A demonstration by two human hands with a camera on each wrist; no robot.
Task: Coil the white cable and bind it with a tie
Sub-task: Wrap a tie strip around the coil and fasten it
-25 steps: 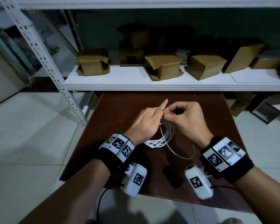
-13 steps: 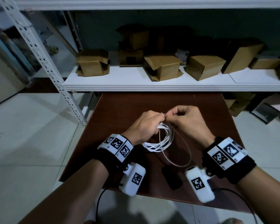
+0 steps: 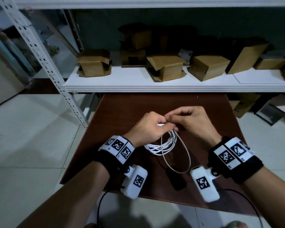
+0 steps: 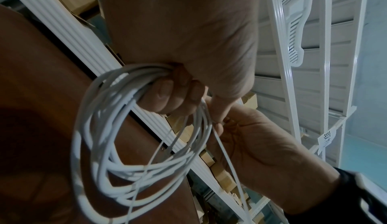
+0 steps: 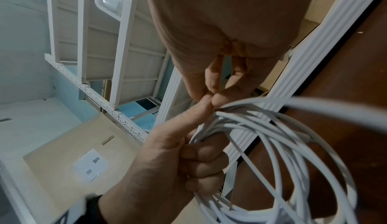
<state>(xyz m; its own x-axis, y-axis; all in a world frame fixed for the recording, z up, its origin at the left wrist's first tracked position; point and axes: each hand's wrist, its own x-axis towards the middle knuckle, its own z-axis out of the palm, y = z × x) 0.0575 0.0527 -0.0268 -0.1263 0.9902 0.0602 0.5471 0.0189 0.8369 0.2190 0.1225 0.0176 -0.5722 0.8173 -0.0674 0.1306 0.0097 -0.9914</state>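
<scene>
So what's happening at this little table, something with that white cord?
A person is bundling a white cable over a brown table. The left hand grips the coiled loops. The right hand pinches a thin white tie, which hangs as a wide loop, not yet drawn tight round the coil.

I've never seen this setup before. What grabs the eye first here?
The white cable, coiled in loops, hangs from the left hand above the brown table. The right hand pinches a thin tie at the coil's top. Behind, cardboard boxes line a white shelf.
</scene>
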